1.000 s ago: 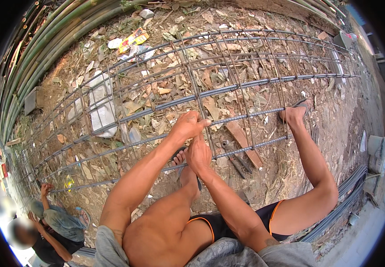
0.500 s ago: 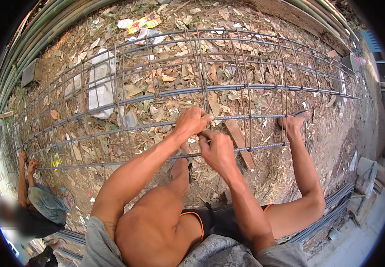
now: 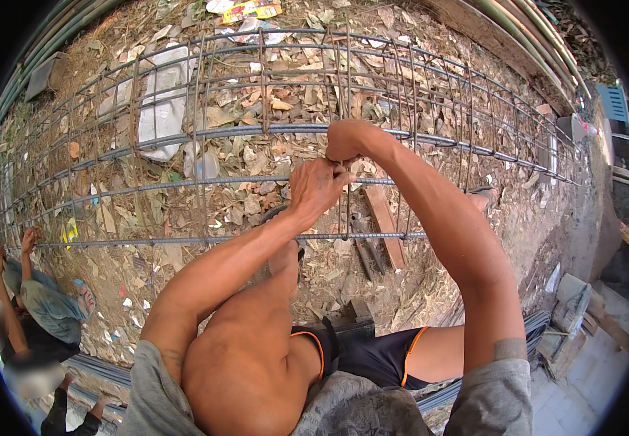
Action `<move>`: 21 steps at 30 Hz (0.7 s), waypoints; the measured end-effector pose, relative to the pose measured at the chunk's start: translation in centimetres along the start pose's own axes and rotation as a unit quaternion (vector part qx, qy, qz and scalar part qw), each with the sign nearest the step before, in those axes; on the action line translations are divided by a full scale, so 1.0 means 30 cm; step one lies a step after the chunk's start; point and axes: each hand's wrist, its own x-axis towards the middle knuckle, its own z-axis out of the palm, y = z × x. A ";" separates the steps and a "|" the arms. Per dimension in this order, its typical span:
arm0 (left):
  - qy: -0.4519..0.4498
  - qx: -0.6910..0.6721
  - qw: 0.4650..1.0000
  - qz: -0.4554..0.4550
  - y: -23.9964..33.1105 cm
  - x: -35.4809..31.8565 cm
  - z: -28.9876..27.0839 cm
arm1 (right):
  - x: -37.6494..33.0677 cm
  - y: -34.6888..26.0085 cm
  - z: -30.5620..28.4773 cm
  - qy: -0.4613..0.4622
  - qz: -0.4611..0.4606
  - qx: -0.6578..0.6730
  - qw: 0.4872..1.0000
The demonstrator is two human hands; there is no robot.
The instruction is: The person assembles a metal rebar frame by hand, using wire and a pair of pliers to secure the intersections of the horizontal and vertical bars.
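Note:
A long rebar cage of ribbed bars and thin square stirrups stretches across the ground in front of me. My left hand is closed at the near ribbed bars, its fingertips beside a stirrup. Just above it, my right hand is bent over with curled fingers, next to the thick doubled bar. The two hands almost touch. Whatever lies between their fingers is hidden or too thin to name. Dark long-handled pincers lie on the ground under the nearest bar.
A reddish wooden board lies beneath the cage. Dry leaves and litter cover the soil, with a pale flat slab among them. At the left, another person's hand is at the cage's end. Bundled rebar lies behind, bamboo poles beyond.
My right hand has moved up from the nearest bar to the doubled bar, elbow swung outward. My left hand has shifted slightly down. The pincers and board show more fully.

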 end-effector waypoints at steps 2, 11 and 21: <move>0.027 -0.011 0.999 0.045 0.015 -0.014 -0.008 | 0.012 0.029 0.013 -0.014 0.013 0.065 0.998; 0.111 0.037 0.956 0.270 -0.071 -0.045 0.008 | -0.103 0.084 0.069 -0.005 0.082 0.333 0.939; 0.144 0.034 0.953 0.265 -0.109 -0.038 0.055 | -0.203 0.072 0.156 0.077 -0.010 0.053 0.996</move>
